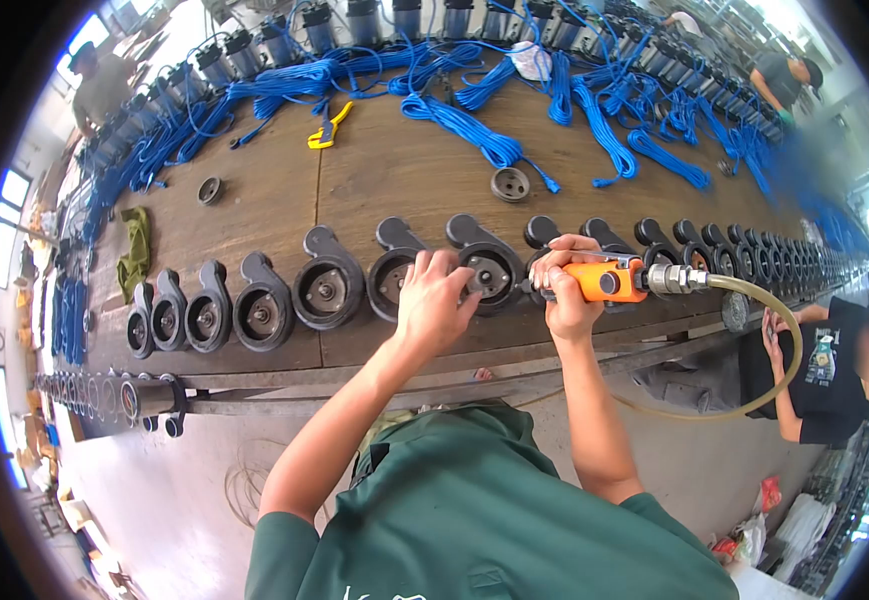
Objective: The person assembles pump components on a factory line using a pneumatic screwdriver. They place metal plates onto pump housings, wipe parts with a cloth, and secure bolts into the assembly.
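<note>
My right hand [571, 290] is wrapped round an orange air screwdriver [606, 281], held level with its tip pointing left. A clear yellowish hose [792, 350] runs from the metal coupling at its back end. The tool tip is beside a black snail-shaped pump housing [494, 272], which has a round metal centre. My left hand [432, 303] lies at that housing's left edge, fingers bent and thumb on the near side, gripping its rim; part of the rim is hidden. Another pump housing [388, 283] is partly behind my left fingers.
More black housings [327, 290] line the table's near edge both ways. Two loose round metal discs [510, 184], yellow-handled pliers [327, 128] and a green cloth [135, 252] lie beyond. Blue cable bundles [469, 128] and metal motors [362, 22] fill the far side. A co-worker [834, 370] is at right.
</note>
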Demonstrator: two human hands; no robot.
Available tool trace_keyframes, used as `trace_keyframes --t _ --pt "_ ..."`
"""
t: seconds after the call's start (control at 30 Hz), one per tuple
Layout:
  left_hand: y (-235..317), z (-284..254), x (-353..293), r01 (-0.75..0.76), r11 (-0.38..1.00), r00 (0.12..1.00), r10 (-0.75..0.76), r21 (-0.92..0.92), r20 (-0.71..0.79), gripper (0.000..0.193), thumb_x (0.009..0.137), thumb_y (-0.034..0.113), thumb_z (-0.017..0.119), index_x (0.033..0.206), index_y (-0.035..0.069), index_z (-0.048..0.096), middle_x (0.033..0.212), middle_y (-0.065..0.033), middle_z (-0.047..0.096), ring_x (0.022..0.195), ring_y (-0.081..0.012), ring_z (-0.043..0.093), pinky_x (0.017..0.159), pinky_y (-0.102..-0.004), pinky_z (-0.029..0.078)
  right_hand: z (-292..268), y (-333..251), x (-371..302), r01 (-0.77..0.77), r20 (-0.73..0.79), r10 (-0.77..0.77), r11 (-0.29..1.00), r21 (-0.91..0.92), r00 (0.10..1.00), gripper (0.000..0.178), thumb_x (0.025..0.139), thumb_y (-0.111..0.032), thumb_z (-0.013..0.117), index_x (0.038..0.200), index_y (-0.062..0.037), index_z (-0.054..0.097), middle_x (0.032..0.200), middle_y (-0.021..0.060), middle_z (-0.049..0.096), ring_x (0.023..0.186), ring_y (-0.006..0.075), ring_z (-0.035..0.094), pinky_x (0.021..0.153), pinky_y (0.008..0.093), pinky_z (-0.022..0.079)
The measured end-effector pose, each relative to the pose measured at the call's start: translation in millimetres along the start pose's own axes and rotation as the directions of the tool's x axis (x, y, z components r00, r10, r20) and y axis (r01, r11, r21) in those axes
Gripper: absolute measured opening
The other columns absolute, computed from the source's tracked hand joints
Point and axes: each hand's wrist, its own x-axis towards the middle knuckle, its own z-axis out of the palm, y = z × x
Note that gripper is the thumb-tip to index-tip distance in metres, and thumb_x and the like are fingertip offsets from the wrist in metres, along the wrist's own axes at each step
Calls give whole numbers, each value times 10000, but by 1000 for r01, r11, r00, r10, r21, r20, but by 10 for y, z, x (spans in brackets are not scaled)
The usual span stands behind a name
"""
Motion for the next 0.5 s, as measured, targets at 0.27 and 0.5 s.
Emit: trace_keyframes --t 0.27,0.5 --pt "83 251 175 -32 965 990 -5 259 142 471 842 272 706 1270 87 643 1484 -294 377 1338 -470 349 1099 -548 318 -385 -33 27 -74 13 73 996 50 997 250 823 -19 521 1066 27 485 712 52 535 603 130 507 632 293 471" --pt "215 304 90 102 947 992 -118 305 34 387 764 250 771 1037 -9 681 1416 -268 460 1312 -468 379 1084 -553 331 -511 83 120 -126 63 123 991 54 990 259 814 33 509 1072 22 489 724 62 555 624 143 524 641 294 477"
